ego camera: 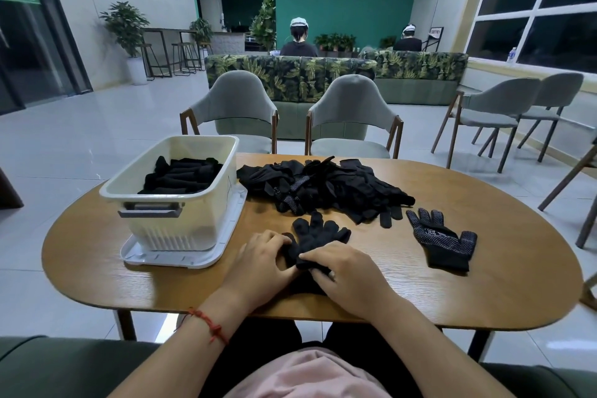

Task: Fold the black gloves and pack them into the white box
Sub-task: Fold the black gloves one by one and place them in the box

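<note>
The left hand (261, 263) and right hand (345, 275) pinch one black knitted glove (318, 233); a white plastic box (200, 213) stands beyond them, leftward.

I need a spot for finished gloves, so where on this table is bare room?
Bare: right end of the table, beyond the single glove, and the near left corner beside the box lid. Crowded: the middle, among box, glove pile, left hand and right hand.

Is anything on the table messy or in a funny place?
Nothing is broken or spilled. The white box sits on what looks like its own lid, which lies flat beneath it like a tray. Beside the box, unfolded black gloves lie in a tangled heap, and one dotted glove lies apart on the right, palm up.
</note>
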Demonstrator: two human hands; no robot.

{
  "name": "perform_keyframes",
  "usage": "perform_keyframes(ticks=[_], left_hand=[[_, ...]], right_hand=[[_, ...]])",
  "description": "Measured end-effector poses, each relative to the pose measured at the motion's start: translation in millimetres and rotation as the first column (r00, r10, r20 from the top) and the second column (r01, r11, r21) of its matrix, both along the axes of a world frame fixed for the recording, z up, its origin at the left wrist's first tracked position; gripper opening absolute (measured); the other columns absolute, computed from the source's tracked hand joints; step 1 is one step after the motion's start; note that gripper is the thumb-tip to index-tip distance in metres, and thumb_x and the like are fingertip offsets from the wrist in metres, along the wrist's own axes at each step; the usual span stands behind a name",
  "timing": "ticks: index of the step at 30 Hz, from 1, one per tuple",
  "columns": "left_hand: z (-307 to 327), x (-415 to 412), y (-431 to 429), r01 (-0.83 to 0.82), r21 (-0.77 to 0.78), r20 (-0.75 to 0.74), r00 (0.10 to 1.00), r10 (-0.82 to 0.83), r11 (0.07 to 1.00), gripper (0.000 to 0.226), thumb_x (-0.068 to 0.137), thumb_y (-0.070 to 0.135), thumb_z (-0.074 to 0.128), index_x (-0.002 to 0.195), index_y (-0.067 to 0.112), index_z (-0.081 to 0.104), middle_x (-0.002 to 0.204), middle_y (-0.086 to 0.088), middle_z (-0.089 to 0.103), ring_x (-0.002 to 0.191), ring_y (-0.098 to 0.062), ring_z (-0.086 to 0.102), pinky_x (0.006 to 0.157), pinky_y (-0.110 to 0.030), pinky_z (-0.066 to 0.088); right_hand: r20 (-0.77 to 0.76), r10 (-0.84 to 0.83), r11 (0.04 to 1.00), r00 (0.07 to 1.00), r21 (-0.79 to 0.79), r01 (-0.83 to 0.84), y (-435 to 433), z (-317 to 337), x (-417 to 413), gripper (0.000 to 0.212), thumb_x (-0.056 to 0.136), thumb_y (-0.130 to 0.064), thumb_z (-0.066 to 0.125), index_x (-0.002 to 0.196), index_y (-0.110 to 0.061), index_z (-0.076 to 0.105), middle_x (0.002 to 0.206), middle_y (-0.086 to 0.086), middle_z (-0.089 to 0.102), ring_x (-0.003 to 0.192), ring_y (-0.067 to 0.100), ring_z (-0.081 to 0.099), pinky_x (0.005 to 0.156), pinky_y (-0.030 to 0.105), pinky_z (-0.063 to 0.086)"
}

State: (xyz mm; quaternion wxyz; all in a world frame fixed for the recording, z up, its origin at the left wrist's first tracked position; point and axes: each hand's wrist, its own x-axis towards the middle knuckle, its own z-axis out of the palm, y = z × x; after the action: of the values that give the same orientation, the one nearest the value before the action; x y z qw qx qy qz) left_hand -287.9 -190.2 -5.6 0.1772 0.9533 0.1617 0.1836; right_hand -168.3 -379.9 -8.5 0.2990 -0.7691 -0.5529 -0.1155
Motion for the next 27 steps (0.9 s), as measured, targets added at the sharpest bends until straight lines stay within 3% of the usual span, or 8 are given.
perform_keyframes(ticks=[6, 9, 13, 16, 19, 22, 25, 27], left_hand=[[0, -1, 0, 0.002, -0.017, -0.019, 1.0, -0.003, 1.0, 0.063, 0.09, 0.068, 0.06, 0.143, 0.036, 0.055, 0.133, 0.018, 0.05, 0.13, -0.008, 0.041, 0.11, -0.03, 0.037], [3, -7, 2, 0.089, -0.079, 0.053, 0.995, -0.085, 0.993, 0.059, 0.083, 0.065, 0.061, 0.136, 0.04, 0.056, 0.134, 0.019, 0.045, 0.132, -0.004, 0.037, 0.112, -0.03, 0.04], [9, -18, -2, 0.303, -0.075, 0.188, 0.94, -0.285, 0.95, 0.024, 0.088, 0.037, 0.072, 0.112, 0.037, 0.065, 0.126, 0.023, 0.051, 0.131, -0.007, 0.043, 0.109, -0.023, 0.039], [11, -19, -6, 0.385, -0.034, 0.131, 0.916, -0.378, 0.922, 0.019, 0.091, 0.049, 0.074, 0.102, 0.036, 0.065, 0.114, 0.023, 0.055, 0.116, -0.007, 0.05, 0.099, -0.027, 0.046], [8, -16, -5, 0.388, -0.004, 0.084, 0.919, -0.386, 0.922, 0.027, 0.088, 0.062, 0.074, 0.099, 0.04, 0.063, 0.107, 0.022, 0.054, 0.104, -0.005, 0.051, 0.091, -0.032, 0.049], [6, -15, -4, 0.386, 0.011, 0.081, 0.919, -0.386, 0.922, 0.03, 0.087, 0.065, 0.073, 0.099, 0.039, 0.063, 0.106, 0.023, 0.052, 0.103, -0.003, 0.05, 0.092, -0.034, 0.048], [6, -14, -3, 0.384, -0.002, 0.077, 0.921, -0.383, 0.923, 0.03, 0.087, 0.066, 0.074, 0.097, 0.04, 0.065, 0.105, 0.024, 0.053, 0.103, -0.003, 0.05, 0.093, -0.035, 0.049], [6, -13, -3, 0.386, -0.013, 0.076, 0.92, -0.384, 0.923, 0.03, 0.086, 0.067, 0.074, 0.097, 0.04, 0.066, 0.106, 0.024, 0.054, 0.104, -0.004, 0.051, 0.092, -0.035, 0.049]], right_hand=[[0.041, 0.01, 1.0, 0.999, 0.015, -0.011, 0, 2, -1, 0.028, 0.097, -0.046, 0.066, 0.121, -0.037, 0.078, 0.115, -0.022, 0.076, 0.109, -0.002, 0.066, 0.086, 0.025, 0.057], [-0.038, -0.002, 1.0, 0.999, -0.016, 0.001, -1, 7, -3, 0.039, 0.1, -0.062, 0.058, 0.122, -0.036, 0.078, 0.116, -0.022, 0.075, 0.112, -0.003, 0.063, 0.091, 0.025, 0.054], [-0.178, 0.045, 0.999, 0.983, 0.006, -0.045, 0, 10, 1, 0.03, 0.111, -0.046, 0.049, 0.111, -0.034, 0.076, 0.108, -0.023, 0.073, 0.103, 0.003, 0.061, 0.09, 0.031, 0.05], [-0.07, 0.025, 1.0, 0.997, 0.003, -0.025, 3, 7, 4, 0.022, 0.105, -0.037, 0.058, 0.119, -0.03, 0.074, 0.12, -0.021, 0.069, 0.114, 0.005, 0.059, 0.098, 0.032, 0.051], [-0.119, 0.109, 0.976, 0.987, -0.176, -0.129, 3, 10, 8, 0.039, 0.1, -0.03, 0.056, 0.138, -0.03, 0.064, 0.141, -0.019, 0.059, 0.134, 0.002, 0.049, 0.111, 0.031, 0.046], [-0.167, 0.081, 0.927, 0.983, -0.349, -0.136, 0, 14, 22, 0.056, 0.101, -0.034, 0.048, 0.157, -0.038, 0.049, 0.165, -0.02, 0.04, 0.154, -0.001, 0.028, 0.127, 0.031, 0.028], [-0.152, 0.02, 0.873, 0.988, -0.478, -0.091, 1, 14, 45, 0.055, 0.11, -0.043, 0.036, 0.165, -0.046, 0.031, 0.176, -0.019, 0.016, 0.162, 0.002, 0.005, 0.133, 0.035, 0.006], [-0.138, -0.046, 0.85, 0.989, -0.525, -0.034, 3, 13, 63, 0.054, 0.112, -0.054, 0.026, 0.166, -0.052, 0.021, 0.177, -0.018, 0.008, 0.163, 0.003, -0.003, 0.133, 0.04, 0.003]])
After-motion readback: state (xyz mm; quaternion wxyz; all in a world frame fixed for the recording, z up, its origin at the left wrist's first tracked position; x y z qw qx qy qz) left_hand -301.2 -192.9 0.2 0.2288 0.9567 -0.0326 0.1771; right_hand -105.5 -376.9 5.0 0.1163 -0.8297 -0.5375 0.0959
